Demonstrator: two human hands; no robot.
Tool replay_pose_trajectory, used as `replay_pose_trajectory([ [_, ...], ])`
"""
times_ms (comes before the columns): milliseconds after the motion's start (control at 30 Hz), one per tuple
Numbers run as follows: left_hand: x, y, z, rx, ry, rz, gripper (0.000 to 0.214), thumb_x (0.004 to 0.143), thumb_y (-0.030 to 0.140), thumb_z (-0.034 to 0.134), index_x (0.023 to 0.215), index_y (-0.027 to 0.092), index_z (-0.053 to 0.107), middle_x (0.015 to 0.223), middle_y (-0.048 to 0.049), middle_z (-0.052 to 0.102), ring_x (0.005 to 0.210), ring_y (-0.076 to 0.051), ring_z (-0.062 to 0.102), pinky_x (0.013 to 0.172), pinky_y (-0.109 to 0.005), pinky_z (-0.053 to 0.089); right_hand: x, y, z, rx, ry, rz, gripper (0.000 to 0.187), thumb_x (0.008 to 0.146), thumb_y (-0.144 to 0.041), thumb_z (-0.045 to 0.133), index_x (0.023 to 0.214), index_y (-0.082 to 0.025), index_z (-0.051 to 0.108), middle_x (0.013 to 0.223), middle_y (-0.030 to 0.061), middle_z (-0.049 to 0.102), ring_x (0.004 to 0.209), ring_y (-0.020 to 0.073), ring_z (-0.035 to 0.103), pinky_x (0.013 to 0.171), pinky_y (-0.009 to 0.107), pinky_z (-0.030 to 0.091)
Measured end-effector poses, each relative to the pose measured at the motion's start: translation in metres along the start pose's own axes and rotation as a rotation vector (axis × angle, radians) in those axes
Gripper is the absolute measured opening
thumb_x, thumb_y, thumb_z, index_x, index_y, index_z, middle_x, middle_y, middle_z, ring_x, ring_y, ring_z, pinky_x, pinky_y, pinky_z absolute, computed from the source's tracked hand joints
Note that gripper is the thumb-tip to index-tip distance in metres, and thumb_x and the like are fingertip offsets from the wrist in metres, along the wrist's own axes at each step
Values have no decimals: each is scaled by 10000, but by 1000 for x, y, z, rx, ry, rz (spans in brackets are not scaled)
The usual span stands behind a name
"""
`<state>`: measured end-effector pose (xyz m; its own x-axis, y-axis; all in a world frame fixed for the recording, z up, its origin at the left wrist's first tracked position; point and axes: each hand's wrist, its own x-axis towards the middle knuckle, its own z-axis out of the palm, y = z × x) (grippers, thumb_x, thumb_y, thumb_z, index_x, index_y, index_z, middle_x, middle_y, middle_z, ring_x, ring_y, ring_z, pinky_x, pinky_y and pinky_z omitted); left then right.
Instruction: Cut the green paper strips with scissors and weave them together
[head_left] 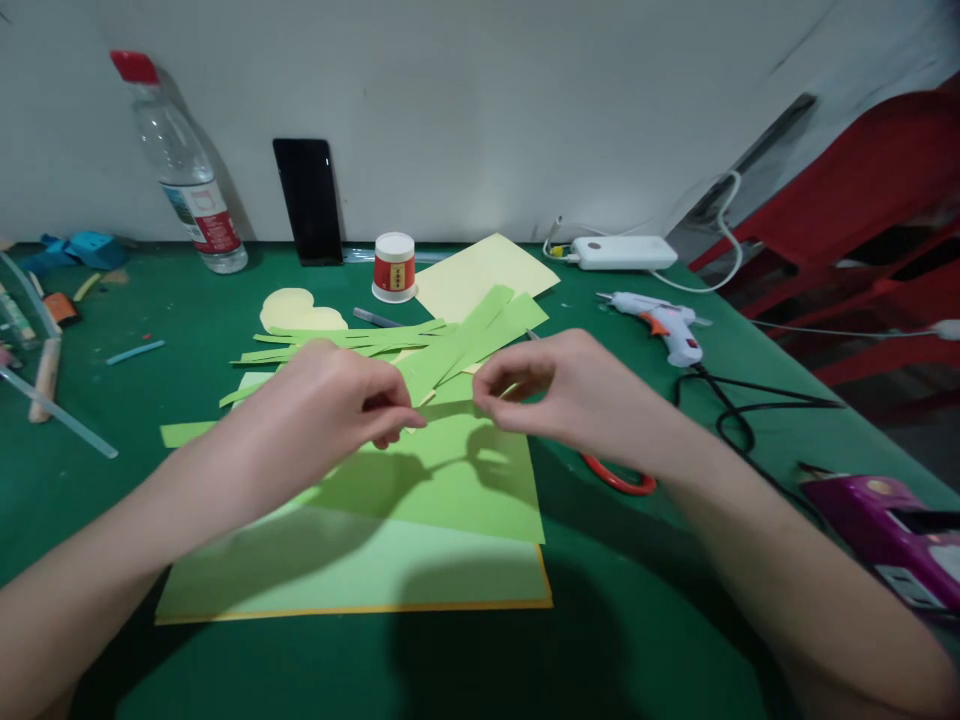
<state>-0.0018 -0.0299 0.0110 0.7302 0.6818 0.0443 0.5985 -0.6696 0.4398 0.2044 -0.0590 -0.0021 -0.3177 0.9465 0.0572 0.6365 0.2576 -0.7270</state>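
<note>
My left hand (337,395) is closed in a pinch above the bright green paper sheet (480,490). A thin yellowish sliver (428,398) shows beside its fingertips; whether they grip it I cannot tell. Across a small gap, my right hand (559,380) has thumb and fingers pinched together, and what they hold is too small to make out. A fine line joins the two hands' shadows on the paper. Behind the hands lie cut green paper strips (480,335). Beneath the green sheet are paler sheets (337,575) with an orange edge. Red-handled scissors (622,480) lie partly under my right forearm.
At the back stand a water bottle (187,190), a black phone (309,205) and a small red-and-white cup (394,268). A cream sheet (487,275) and a cream cutout (292,310) lie nearby. On the right are a glue gun (664,322), its cable, a white power strip (624,253) and a purple device (885,530).
</note>
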Motion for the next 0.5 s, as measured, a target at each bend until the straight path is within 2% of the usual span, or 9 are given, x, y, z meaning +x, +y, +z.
replay_pose_trajectory([
  [167,-2,-11,-23,-9,97,-54,216,766,312,581,603,198,664,485,45,623,379,-61,453,358,-187,265,8,23,-30,-114,113,140,64,634,-163,598,576,-169,623,549,6,623,516,128,548,491,257,403],
  [233,-1,-16,-25,-15,109,-89,209,759,316,585,603,200,662,483,40,625,398,-71,480,363,-186,279,10,37,-42,-159,173,218,62,624,-165,607,565,-169,627,559,20,628,543,137,556,521,270,404],
  [333,6,-19,-20,-73,63,-143,214,764,326,589,619,179,645,530,15,640,450,-87,529,394,-190,317,13,59,-57,-168,270,295,91,651,-156,578,575,-174,626,614,68,645,601,146,572,590,292,426],
  [433,15,-18,-7,-339,36,-199,202,799,334,559,707,156,582,634,-6,660,575,-114,602,510,-200,425,19,72,-58,-101,285,322,123,708,-221,559,664,-133,633,680,105,654,638,159,596,634,320,469],
  [500,20,-15,2,-607,17,-202,173,847,316,496,774,160,504,644,9,645,608,-117,619,588,-231,475,25,71,-47,27,206,292,177,707,-278,603,774,-121,651,775,96,670,689,161,619,660,319,499],
])
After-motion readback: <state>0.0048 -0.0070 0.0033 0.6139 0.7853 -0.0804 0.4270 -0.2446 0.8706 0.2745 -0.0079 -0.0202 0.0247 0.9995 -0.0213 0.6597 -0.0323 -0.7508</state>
